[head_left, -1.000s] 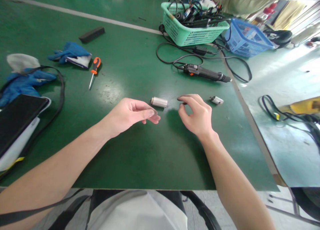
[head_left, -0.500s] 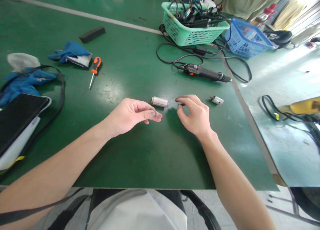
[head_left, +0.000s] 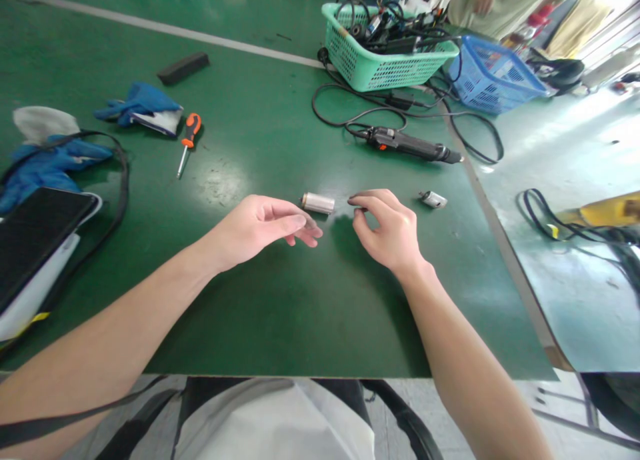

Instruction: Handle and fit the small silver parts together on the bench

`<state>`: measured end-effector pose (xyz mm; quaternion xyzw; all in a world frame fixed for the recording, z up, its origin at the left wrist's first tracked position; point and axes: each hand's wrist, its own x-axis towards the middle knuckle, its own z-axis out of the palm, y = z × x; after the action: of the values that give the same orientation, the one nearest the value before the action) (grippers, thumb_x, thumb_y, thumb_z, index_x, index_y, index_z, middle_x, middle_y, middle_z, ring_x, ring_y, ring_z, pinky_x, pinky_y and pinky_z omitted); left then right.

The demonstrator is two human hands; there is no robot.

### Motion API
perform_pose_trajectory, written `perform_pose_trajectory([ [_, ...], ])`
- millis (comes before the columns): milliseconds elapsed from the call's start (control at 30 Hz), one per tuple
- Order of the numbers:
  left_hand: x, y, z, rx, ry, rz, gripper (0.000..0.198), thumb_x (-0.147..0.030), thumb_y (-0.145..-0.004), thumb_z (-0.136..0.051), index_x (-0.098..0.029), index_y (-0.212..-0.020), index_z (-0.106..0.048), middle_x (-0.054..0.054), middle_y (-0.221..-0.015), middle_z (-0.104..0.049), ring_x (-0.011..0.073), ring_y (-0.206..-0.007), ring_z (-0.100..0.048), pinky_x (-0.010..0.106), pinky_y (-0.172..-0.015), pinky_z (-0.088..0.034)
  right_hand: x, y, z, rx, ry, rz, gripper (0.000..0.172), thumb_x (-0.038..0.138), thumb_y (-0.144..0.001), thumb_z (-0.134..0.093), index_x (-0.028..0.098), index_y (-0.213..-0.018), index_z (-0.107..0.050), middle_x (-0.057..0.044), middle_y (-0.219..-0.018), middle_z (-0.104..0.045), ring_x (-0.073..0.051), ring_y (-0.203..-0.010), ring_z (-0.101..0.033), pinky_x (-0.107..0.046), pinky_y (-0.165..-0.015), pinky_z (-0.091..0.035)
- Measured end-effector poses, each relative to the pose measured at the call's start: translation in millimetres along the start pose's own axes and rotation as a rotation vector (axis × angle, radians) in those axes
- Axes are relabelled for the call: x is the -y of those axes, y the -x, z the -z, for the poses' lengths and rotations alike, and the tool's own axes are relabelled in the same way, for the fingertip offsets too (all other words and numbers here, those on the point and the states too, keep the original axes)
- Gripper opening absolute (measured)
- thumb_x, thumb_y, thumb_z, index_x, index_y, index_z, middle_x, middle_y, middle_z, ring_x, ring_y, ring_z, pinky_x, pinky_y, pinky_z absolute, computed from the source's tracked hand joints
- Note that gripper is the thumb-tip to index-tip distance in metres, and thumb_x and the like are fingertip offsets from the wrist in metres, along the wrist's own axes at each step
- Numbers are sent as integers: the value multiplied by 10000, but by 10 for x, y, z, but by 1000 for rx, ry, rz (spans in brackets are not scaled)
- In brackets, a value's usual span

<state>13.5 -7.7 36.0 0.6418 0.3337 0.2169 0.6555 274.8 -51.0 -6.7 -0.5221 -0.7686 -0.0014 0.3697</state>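
Note:
A silver metal cylinder (head_left: 319, 203) with a brass-coloured end lies on its side on the green tabletop (head_left: 290, 313). Just in front and to the left of it is my left hand (head_left: 273, 225), fingers loosely curved and thumb apart, with nothing in it. My right hand (head_left: 387, 223) hovers to the cylinder's right, thumb and forefinger apart, also holding nothing that shows. Neither hand grips the cylinder. Farther right lies a smaller silver part like a small motor (head_left: 433, 199), apart from my right hand.
Behind my hands lie a black electric screwdriver (head_left: 410, 145) and its cable. A green basket of cables (head_left: 390, 70) and a blue basket (head_left: 493, 80) stand at the back right. On the left are an orange-handled screwdriver (head_left: 190, 132), blue gloves (head_left: 143, 103) and a phone (head_left: 47, 230).
My left thumb and fingertips have parted a little, and that hand has shifted slightly left. My right hand has barely moved. A person's hand now shows at the back right.

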Motion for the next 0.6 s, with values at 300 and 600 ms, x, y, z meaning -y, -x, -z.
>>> perform_pose_trajectory([
  [300,51,-13,-10,-244,-55,44,179,-347,-766,-793,-170,-779,-767,55,-821,-797,204,-797,-746,293,-703,-544,15,3,7,15,-11,13,232,123,-919,-551,238,-1049,-703,-73,-1061,-744,-242,-1022,-684,-425,-924,-567],
  [600,108,-73,378,-647,-874,-69,291,-394,-959,-518,-214,-963,-747,60,-942,-783,227,-890,-712,340,-829,-517,38,-1,-10,9,-38,47,231,110,-918,-551,230,-1050,-697,-79,-1042,-743,-243,-1014,-686,-424,-917,-573],
])
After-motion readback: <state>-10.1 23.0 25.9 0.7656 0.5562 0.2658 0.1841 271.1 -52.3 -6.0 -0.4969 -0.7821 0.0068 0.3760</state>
